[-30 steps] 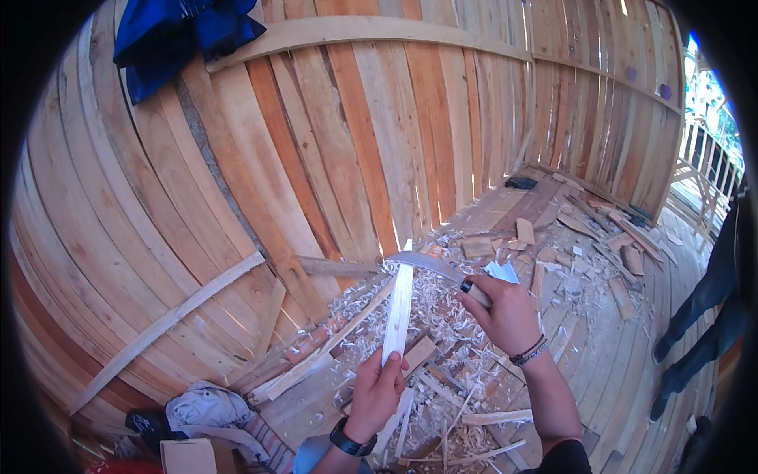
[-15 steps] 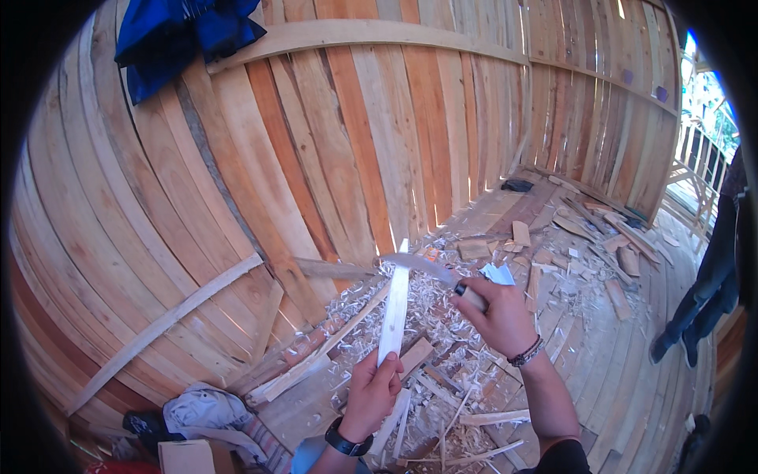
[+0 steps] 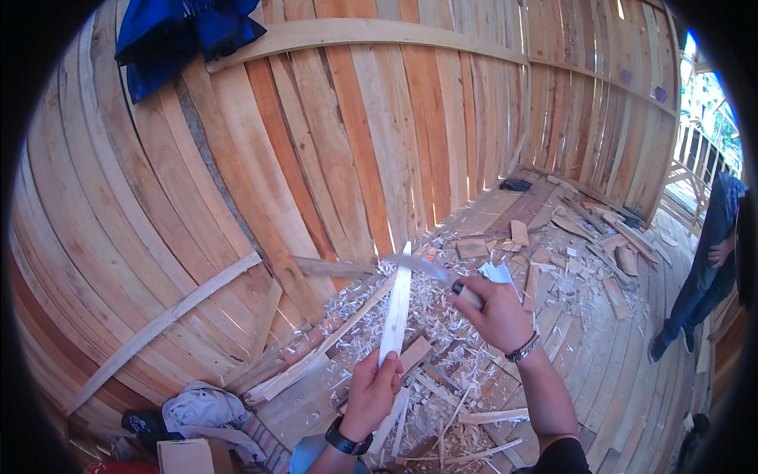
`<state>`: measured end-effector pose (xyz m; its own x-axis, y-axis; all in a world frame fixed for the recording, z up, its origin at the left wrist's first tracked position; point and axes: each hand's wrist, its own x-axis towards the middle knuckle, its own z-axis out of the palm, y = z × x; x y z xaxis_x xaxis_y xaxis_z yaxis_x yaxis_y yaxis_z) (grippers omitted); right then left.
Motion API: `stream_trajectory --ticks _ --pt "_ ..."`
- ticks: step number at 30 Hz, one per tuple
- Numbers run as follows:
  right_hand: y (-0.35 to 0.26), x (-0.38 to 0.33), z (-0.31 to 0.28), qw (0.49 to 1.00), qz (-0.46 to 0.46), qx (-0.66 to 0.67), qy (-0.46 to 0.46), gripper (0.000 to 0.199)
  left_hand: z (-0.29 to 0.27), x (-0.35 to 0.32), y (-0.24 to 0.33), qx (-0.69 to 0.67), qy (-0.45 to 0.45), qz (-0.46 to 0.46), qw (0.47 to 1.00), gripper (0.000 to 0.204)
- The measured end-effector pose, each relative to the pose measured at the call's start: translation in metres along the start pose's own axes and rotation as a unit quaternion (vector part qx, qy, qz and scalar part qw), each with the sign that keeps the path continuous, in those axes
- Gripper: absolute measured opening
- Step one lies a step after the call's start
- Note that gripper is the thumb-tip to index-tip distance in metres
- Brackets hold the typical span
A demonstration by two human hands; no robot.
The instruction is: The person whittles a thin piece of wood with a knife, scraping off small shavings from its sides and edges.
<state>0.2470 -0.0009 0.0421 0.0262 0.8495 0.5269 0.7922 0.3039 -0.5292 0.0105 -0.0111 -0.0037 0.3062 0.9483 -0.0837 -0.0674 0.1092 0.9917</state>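
My left hand [image 3: 373, 396] is closed round the lower end of a pale, narrow strip of wood [image 3: 395, 312], which points up and away from me. My right hand [image 3: 497, 313] grips the handle of a curved knife [image 3: 426, 270]. The blade lies across the strip near its far tip; whether it touches the wood I cannot tell. Curled wood shavings [image 3: 442, 316] cover the floor beneath both hands.
A plank wall [image 3: 316, 142] rises ahead and to the left, with a blue cloth [image 3: 174, 39] hanging high on it. Offcuts [image 3: 616, 296] litter the floor at right. A person [image 3: 699, 284] stands at far right. A cardboard box [image 3: 185, 457] and bundled clothes [image 3: 204, 409] lie lower left.
The knife and strip have barely shifted; both hands keep their grips. At far right, the person's position has changed and a hand now shows beside the leg.
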Motion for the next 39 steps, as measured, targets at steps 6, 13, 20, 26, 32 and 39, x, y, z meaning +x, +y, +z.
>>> stream_trajectory --ticks 6,13,20,26,32,39 --pt "0.002 0.004 0.002 0.999 0.021 -0.041 0.018 0.037 0.0 0.0 -0.001 0.03 0.003 -0.003 1.0 0.028" --pt "0.009 0.007 0.003 0.998 0.012 -0.058 0.017 0.036 0.002 0.002 -0.001 0.027 0.001 -0.002 1.0 0.028" --pt "0.014 0.007 0.005 0.998 0.012 -0.061 0.021 0.033 0.002 0.004 -0.002 0.025 -0.008 0.001 1.0 0.027" --pt "0.018 0.016 0.005 0.988 0.107 -0.095 0.051 0.034 0.002 0.003 -0.005 -0.011 -0.002 -0.018 1.0 0.027" --pt "0.034 0.009 0.003 0.997 0.053 -0.042 0.045 0.032 -0.001 0.002 -0.011 0.017 0.018 0.037 0.999 0.028" --pt "0.039 0.005 0.0 0.977 -0.013 0.21 0.042 0.03 0.002 0.005 -0.008 0.036 -0.001 0.056 0.998 0.028"
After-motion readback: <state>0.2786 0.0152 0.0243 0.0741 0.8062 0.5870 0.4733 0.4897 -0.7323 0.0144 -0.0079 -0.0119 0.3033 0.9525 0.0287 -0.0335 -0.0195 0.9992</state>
